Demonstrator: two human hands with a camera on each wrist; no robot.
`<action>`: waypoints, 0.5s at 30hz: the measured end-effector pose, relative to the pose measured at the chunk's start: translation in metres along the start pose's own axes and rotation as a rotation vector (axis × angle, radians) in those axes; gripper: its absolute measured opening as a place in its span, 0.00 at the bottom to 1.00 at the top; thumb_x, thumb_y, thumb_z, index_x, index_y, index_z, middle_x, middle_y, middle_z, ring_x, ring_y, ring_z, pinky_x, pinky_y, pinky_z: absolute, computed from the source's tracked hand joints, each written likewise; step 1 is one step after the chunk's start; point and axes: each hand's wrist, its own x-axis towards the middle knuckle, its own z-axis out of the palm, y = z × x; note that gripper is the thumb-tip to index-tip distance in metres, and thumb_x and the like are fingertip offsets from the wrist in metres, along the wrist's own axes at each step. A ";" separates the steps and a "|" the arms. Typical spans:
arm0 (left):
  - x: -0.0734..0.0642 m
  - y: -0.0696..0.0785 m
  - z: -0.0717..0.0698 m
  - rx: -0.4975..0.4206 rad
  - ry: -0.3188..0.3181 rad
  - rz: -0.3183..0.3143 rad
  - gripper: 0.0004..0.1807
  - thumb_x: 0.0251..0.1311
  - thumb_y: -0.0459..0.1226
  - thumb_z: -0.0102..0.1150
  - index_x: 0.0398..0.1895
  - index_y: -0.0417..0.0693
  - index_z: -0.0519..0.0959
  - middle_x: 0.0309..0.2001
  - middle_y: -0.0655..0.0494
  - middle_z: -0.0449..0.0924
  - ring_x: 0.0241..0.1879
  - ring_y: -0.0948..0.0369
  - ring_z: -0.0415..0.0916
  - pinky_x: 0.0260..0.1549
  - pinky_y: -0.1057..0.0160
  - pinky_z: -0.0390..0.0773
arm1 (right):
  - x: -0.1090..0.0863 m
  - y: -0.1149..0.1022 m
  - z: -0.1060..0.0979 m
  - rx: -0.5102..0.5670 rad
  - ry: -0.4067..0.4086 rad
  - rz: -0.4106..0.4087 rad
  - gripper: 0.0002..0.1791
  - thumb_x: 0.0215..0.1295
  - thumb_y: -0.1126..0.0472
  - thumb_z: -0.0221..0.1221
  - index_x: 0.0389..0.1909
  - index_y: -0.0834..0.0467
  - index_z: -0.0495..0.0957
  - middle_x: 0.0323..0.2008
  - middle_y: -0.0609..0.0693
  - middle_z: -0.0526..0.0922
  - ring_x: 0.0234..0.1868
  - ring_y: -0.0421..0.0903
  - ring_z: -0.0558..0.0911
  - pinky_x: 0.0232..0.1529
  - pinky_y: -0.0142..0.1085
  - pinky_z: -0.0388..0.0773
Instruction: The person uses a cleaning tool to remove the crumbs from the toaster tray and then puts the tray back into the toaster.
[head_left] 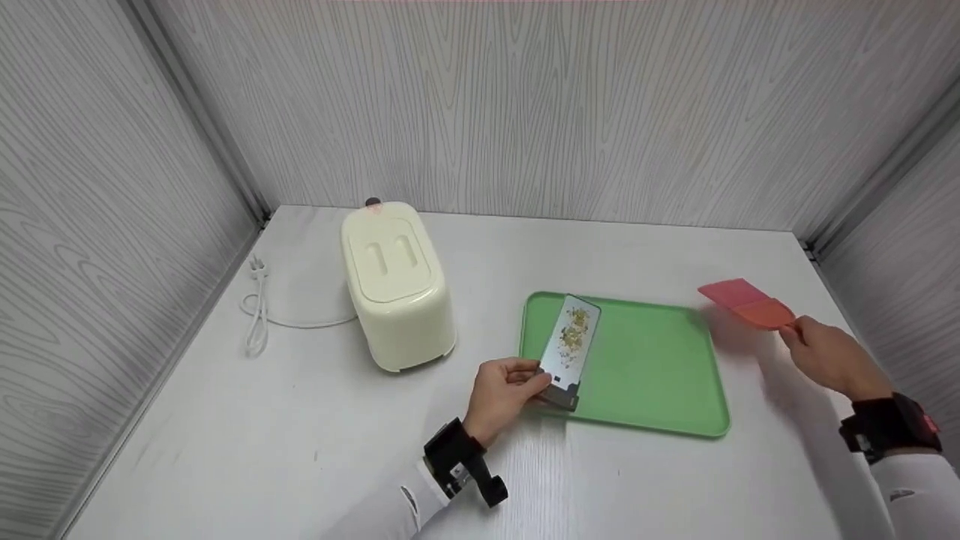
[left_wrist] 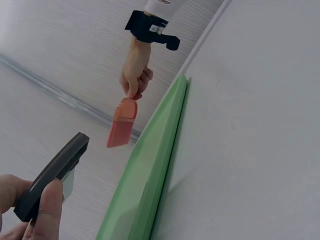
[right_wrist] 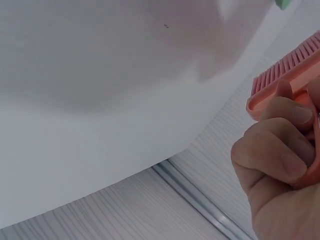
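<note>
My left hand (head_left: 501, 394) pinches the dark handle end of a metal crumb tray (head_left: 588, 346) between thumb and fingers. Yellow-brown crumbs (head_left: 574, 330) lie scattered along its upper face. The crumb tray is held over the left part of a green tray (head_left: 660, 367); in the left wrist view its dark end (left_wrist: 52, 172) sits above that tray's rim. Off to the right, my right hand (head_left: 829, 356) grips the handle of a small orange brush (head_left: 765, 311) with pink bristles, raised beyond the green tray's right edge. Curled fingers round the brush handle show in the right wrist view.
A cream toaster (head_left: 397, 292) with a lid over its top stands left of the green tray. Its white cord and plug (head_left: 259, 274) lie on the white table (head_left: 247, 435) farther left. Grey wood-grain panels (head_left: 525, 105) enclose the back and sides.
</note>
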 end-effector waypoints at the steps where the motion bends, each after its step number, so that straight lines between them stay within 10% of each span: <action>1: 0.000 0.000 0.000 0.001 -0.001 0.001 0.16 0.62 0.31 0.71 0.51 0.29 0.85 0.43 0.39 0.91 0.36 0.68 0.85 0.36 0.73 0.87 | -0.002 -0.004 -0.001 0.004 0.018 -0.013 0.22 0.86 0.53 0.43 0.41 0.69 0.72 0.25 0.51 0.72 0.26 0.45 0.68 0.28 0.35 0.64; 15: 0.001 -0.001 -0.003 -0.019 -0.019 -0.001 0.18 0.63 0.30 0.70 0.53 0.27 0.84 0.45 0.38 0.91 0.36 0.67 0.86 0.36 0.71 0.89 | -0.020 -0.075 0.006 0.029 0.117 -0.208 0.14 0.85 0.56 0.48 0.43 0.64 0.73 0.23 0.44 0.67 0.23 0.34 0.65 0.27 0.30 0.61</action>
